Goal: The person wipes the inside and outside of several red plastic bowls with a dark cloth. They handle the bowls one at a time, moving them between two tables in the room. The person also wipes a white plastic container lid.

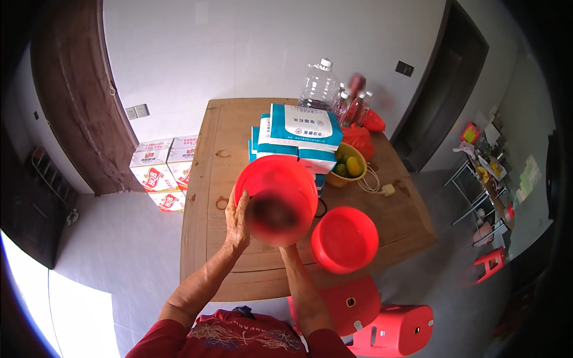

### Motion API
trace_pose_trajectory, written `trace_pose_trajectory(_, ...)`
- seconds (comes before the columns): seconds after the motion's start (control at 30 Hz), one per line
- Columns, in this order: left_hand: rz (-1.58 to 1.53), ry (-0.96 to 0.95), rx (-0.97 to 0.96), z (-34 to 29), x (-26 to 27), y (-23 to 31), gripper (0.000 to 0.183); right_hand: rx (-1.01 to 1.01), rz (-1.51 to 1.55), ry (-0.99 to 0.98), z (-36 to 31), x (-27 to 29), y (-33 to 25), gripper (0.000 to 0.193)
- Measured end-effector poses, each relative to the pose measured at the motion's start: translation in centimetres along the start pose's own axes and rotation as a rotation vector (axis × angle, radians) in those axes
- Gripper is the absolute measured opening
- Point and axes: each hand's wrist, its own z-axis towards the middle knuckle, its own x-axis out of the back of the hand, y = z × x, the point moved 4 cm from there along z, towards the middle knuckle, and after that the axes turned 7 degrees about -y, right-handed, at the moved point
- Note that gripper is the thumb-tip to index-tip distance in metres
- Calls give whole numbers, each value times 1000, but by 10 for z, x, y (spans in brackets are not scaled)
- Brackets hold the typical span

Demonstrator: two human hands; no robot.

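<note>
A red plastic basin (286, 176) is held up over the near part of the wooden table (230, 128), its opening facing me. My left hand (237, 219) grips its left side, fingers at the rim. From below, my right hand (287, 246) supports the basin; its fingers are hidden behind it. A dark, blurred patch shows in the lower part of the basin, and I cannot make out what it is. To the right, a second red basin (345, 238) stands on the table, with no hand touching it.
Behind the basin are stacked blue-and-white packs (304, 126), a large clear bottle (319, 86) and a yellow bowl (352, 173) of fruit. A white cable (373, 184) lies beside it. Red stools (397, 331) stand at the near edge; cartons (161, 170) are stacked left.
</note>
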Motion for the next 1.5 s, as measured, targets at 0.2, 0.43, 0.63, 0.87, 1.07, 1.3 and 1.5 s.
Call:
trace_pose_trajectory(0.2,6,20,14,2,-5,-14,55,-129,181,132,-19,14,78,48)
trace_pose_trajectory(0.43,-3,60,18,11,-6,-22,49,-223,-178,226,-12,16,97,44)
trace_pose_trajectory(0.63,99,49,-10,20,-8,-19,50,-338,-490,197,-6,16,99,53)
trace_pose_trajectory(0.87,162,5,-64,35,-5,-30,50,-81,-74,228,21,17,118,59)
trace_pose_trajectory(1.07,16,-5,-60,48,-2,-42,50,-89,-7,219,22,13,116,54)
trace_pose_trajectory(1.3,22,26,-80,50,9,-52,48,-10,-304,177,19,-1,78,71)
trace_pose_trajectory(1.5,74,-43,-94,27,13,-36,47,-60,-208,12,30,30,93,70)
